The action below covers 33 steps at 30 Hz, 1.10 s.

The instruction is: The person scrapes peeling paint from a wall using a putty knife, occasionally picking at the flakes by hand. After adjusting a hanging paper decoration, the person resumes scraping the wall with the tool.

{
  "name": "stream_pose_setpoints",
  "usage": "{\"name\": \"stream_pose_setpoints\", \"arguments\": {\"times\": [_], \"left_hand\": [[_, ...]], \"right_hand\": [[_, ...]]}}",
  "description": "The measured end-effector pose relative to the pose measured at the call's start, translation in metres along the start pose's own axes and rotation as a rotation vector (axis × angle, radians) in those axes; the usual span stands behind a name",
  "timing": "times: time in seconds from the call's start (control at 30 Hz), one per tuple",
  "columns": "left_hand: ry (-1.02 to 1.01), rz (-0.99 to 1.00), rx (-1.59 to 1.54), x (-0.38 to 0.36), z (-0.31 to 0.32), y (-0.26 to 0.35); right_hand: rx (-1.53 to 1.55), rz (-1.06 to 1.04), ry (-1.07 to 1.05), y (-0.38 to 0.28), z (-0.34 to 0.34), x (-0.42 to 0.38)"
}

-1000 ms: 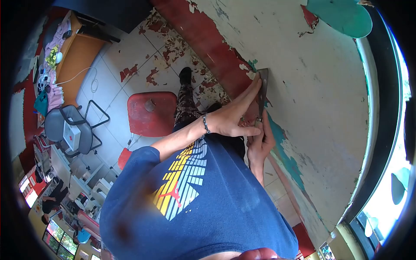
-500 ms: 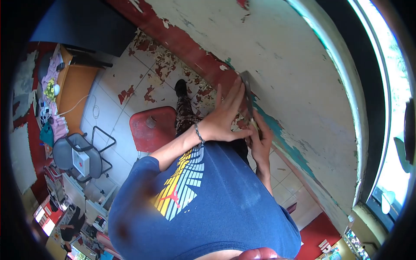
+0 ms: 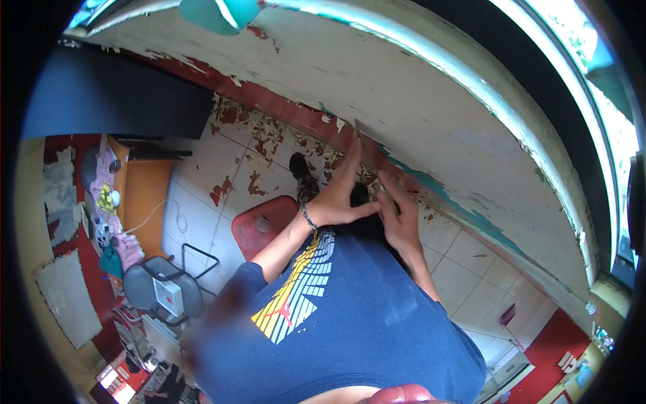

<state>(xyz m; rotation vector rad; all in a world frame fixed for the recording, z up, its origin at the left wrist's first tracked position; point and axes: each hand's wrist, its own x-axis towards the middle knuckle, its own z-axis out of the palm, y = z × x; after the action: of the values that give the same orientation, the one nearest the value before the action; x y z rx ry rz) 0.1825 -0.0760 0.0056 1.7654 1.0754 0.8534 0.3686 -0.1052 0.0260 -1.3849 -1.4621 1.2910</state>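
Right hand (image 3: 402, 225) is clenched around the scraper (image 3: 374, 156) handle; left hand (image 3: 340, 195) lies flat-fingered, pressing its blade against the wall (image 3: 431, 101).

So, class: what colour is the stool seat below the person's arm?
Red, worn in places: the stool seat shows best in the head view.

Both hands hold a scraper (image 3: 369, 143) against the peeling wall (image 3: 431, 101): left hand (image 3: 340, 195) pressing the blade, right hand (image 3: 398, 219) gripping the handle.
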Motion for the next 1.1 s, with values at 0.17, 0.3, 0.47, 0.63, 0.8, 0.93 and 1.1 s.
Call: {"name": "stream_pose_setpoints", "arguments": {"times": [0.17, 0.3, 0.47, 0.63, 0.8, 0.93, 1.1], "left_hand": [[0.058, -0.018, -0.217, 0.001, 0.022, -0.012], [0.03, -0.125, -0.23, -0.002, 0.013, -0.033], [-0.099, -0.047, -0.141, -0.004, 0.017, -0.027], [0.103, -0.092, -0.451, 0.0, 0.014, -0.041], [-0.11, -0.03, -0.244, -0.009, 0.013, -0.027], [-0.024, 0.002, -0.317, -0.001, 0.024, -0.024], [-0.011, -0.043, -0.372, -0.011, 0.007, -0.049]], "right_hand": [[-0.088, -0.153, 0.072, -0.004, 0.0, 0.008], [-0.07, -0.121, 0.009, -0.006, 0.008, 0.013], [-0.145, -0.132, 0.059, 0.009, -0.005, -0.006], [-0.066, -0.202, 0.061, 0.014, 0.021, 0.021], [-0.122, -0.219, 0.105, 0.004, -0.003, -0.002], [-0.063, -0.186, 0.118, 0.002, 0.001, 0.006], [-0.087, -0.166, -0.008, 0.007, 0.013, 0.014]]}}
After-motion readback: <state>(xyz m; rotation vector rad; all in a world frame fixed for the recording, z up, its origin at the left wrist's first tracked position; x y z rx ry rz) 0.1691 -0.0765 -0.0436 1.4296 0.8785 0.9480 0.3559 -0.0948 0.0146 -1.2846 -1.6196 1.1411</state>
